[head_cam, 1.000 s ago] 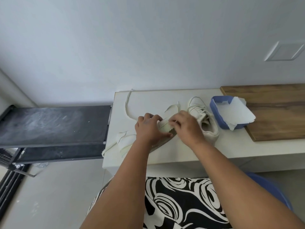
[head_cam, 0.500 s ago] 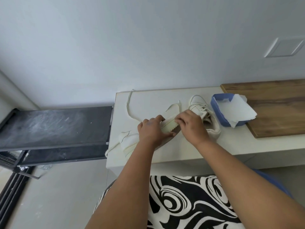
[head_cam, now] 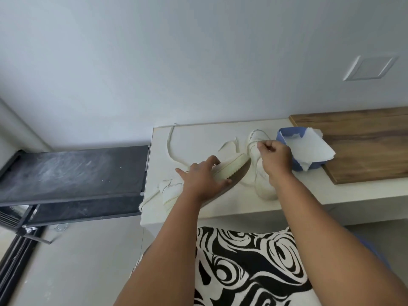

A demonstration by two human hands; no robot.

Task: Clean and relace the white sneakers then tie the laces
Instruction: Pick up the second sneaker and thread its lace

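A white sneaker (head_cam: 231, 166) lies tipped on its side on the white table (head_cam: 309, 195), its brownish sole turned toward me. My left hand (head_cam: 202, 177) grips it across the middle. A second white sneaker (head_cam: 262, 184) stands upright just to the right. My right hand (head_cam: 274, 156) hovers over that second sneaker with fingers curled, pinching what looks like a lace end. A loose white lace (head_cam: 171, 146) curves across the table's far left part. Another lace (head_cam: 229, 145) lies behind the tipped sneaker.
A blue tub (head_cam: 287, 138) holding white paper (head_cam: 313, 149) sits right of the sneakers, against a wooden board (head_cam: 362, 142). A white cloth (head_cam: 170, 189) lies at the table's left edge. A dark rack (head_cam: 72, 173) stands to the left, lower down. Black-and-white patterned fabric (head_cam: 247, 268) covers my lap.
My right hand has left the tipped sneaker and moved right and up over the second sneaker. My left hand has slid to grip the tipped sneaker's middle, and the sole now shows.
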